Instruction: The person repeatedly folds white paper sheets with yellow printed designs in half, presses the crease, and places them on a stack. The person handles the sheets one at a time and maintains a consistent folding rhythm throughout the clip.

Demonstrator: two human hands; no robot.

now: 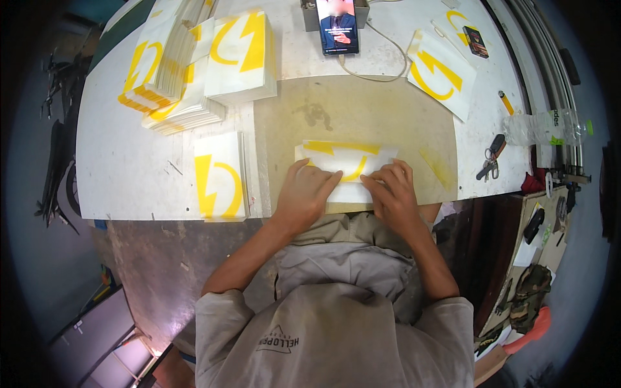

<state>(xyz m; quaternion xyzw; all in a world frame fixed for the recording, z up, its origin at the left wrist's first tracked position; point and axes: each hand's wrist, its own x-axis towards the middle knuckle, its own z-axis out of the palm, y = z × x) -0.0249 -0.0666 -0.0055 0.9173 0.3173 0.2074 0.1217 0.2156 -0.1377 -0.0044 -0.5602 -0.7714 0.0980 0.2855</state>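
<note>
White paper sheet with yellow printed curve-and-bolt shape [346, 165] lies flat on the tan board [362, 116] at the desk's [129, 168] near edge, straight in front of the person.

Left to right:
- fanned stacks of the same white-and-yellow sheets [174, 71] far left on the desk, one smaller neat stack [220, 176] just beside the board
- left hand [307, 194] palm down on the sheet's left half, fingers nearly flat and spread, pinning, not gripping
- right hand [391, 191] on the right half, fingers curled, tips pressing on the sheet's near edge; can't tell if an edge is pinched
- upright phone on a cable [337, 26] at the back, loose printed sheet [443, 74] to its right, then keys [491, 158] and clear plastic bottle [546, 127] at the right edge

Step, as I read it: folding or creasing the sheet, near edge being brought over. Next move likely calls for keeping the left hand as anchor while the right runs along the fold line, with even pressure so the printed edges stay aligned.
</note>
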